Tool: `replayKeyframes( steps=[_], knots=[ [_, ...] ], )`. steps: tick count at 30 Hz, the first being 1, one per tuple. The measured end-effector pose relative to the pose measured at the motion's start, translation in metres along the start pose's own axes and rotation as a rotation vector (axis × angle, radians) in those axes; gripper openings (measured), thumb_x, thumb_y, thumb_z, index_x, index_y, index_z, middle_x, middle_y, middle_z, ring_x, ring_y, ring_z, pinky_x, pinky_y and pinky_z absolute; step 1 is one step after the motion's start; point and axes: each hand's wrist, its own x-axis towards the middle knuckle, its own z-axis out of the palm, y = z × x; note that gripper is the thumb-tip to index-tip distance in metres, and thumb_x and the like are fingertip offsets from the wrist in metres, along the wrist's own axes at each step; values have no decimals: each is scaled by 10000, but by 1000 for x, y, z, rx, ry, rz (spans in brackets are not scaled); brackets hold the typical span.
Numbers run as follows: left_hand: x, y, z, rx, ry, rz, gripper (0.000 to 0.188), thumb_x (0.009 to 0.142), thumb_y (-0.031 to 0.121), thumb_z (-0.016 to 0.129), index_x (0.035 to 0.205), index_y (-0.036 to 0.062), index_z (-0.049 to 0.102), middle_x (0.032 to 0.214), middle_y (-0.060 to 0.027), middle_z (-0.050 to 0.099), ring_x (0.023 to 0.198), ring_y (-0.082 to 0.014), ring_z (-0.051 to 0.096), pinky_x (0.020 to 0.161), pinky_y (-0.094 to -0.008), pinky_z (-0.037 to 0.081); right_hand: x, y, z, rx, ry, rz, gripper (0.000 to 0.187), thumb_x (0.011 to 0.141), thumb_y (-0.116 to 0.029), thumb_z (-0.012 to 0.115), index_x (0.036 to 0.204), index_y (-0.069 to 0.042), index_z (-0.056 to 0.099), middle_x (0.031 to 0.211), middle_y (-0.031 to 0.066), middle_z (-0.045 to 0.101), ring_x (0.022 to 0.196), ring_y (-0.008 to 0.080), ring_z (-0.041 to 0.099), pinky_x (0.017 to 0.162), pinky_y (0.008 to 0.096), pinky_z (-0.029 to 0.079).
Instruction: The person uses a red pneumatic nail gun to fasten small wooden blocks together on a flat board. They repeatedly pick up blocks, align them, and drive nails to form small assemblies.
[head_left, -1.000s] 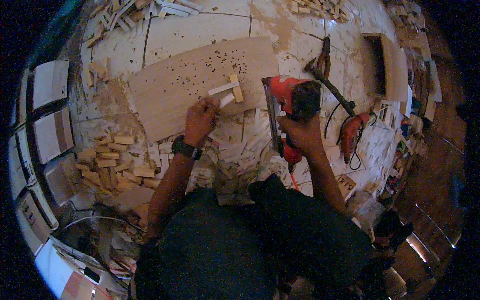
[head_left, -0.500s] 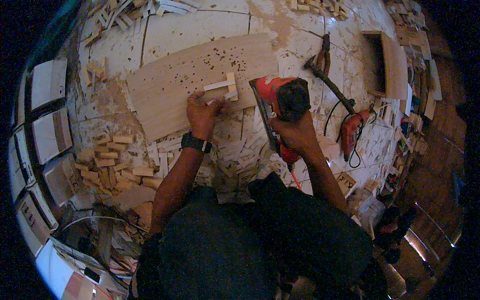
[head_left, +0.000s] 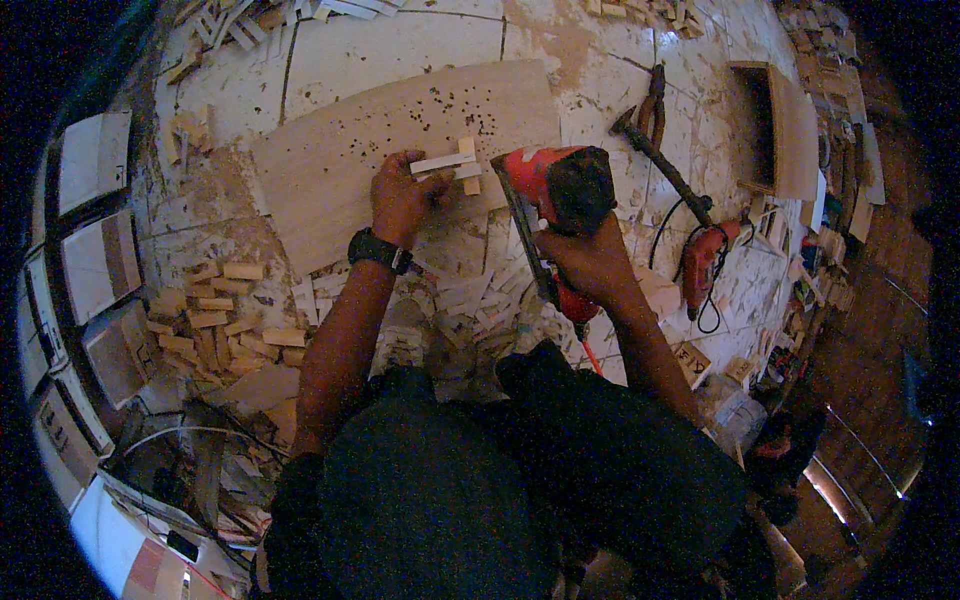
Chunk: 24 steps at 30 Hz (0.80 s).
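- Wood strips (head_left: 447, 166), small and pale, lie crossed on the large board (head_left: 330, 160), their longer piece running left to right.
- My left hand (head_left: 400, 195) pins them from the near side, fingers pressed down on the longer strip.
- My right hand (head_left: 590, 262) is clamped around the handle of the red nail gun (head_left: 550, 190), whose nose sits just right of the strips.
- Left hand is nearer; the gun closes from the right.
- Board's far half is bare; offcuts (head_left: 215, 310) crowd the near-left floor, a hammer (head_left: 660, 160) lies right.
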Motion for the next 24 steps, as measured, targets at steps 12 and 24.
replayKeyframes(
  steps=[12,24],
  knots=[
    [6,4,-7,-62,-17,-5,385,708,9,725,1004,-51,488,726,-139,631,545,-180,602,466,-284,479,6,5,24,37,41,-82,294,666,-48,624,954,-36,569,799,26,600,694,139,541,634,299,462],
    [15,-16,-10,221,17,110,440,655,165,795,976,-18,556,767,-117,655,580,-150,621,535,-276,496,10,8,44,-30,37,-1,217,635,-160,641,796,-34,569,691,110,616,602,267,589,584,391,477]
  ],
)
